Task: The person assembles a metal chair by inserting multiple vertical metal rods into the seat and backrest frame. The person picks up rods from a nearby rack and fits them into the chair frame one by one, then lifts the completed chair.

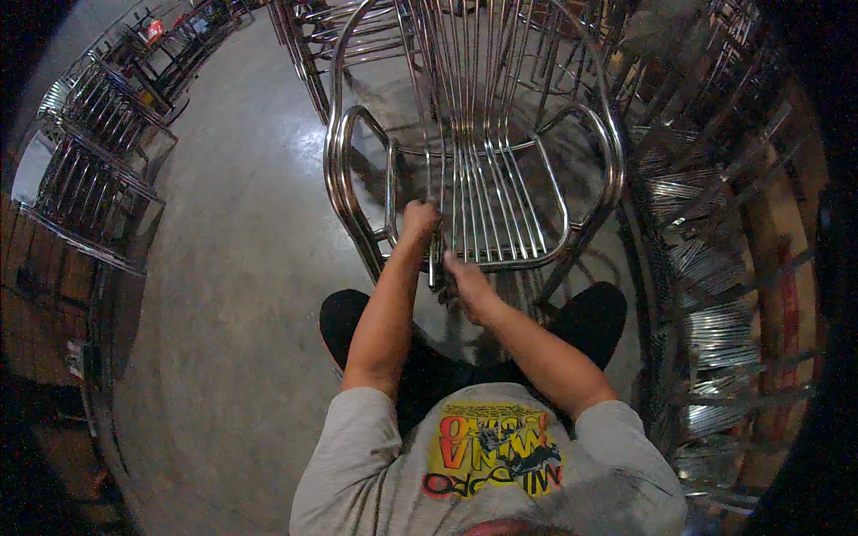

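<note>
A shiny metal chair frame [338,170] stands in front of my knees, with a rounded back, looped armrests and a row of thin metal rods [490,201] running down its back and seat. My left hand [423,217] is closed around a loose-looking metal rod [433,268] at the left side of the seat, and that rod's lower end sticks out past the seat's front bar. Just right of that end, below the front bar [514,264], is my right hand [466,288] with its fingers curled. What sits in those fingers is dark and cannot be made out.
More metal chair frames [94,183] stand along the left, and another frame [357,45] is right behind the chair. Bundles of shiny metal parts [719,335] lie stacked on racks at my right. Grey concrete floor [232,295] stretches along the left.
</note>
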Demonstrator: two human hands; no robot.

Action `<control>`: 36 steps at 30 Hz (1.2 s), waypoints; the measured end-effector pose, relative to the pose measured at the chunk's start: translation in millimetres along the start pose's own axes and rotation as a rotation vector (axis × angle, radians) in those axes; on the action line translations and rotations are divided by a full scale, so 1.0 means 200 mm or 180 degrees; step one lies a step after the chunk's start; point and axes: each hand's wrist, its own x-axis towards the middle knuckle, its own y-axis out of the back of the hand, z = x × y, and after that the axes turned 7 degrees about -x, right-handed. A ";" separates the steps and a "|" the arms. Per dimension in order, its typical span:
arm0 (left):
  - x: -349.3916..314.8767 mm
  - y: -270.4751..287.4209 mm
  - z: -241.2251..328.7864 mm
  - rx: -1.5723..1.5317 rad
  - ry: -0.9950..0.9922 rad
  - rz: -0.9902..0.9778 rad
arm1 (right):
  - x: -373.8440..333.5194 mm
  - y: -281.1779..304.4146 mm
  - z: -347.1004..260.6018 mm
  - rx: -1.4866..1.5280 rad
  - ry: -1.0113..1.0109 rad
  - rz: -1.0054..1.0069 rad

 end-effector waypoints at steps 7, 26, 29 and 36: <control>-0.13 0.07 0.11 -0.0710 0.0389 -0.0355 | -0.12 0.09 0.16 0.1965 -0.0192 -0.0014; -0.27 -0.21 0.12 -0.0732 0.0234 -0.0247 | 0.15 0.38 0.22 0.2142 0.0072 0.0131; -0.26 -0.23 0.09 -0.0768 0.0138 -0.0381 | 0.13 0.40 0.21 0.2188 0.0096 0.0144; -0.26 -0.26 0.07 -0.0823 0.0146 -0.0414 | 0.11 0.42 0.23 0.2216 0.0184 -0.0062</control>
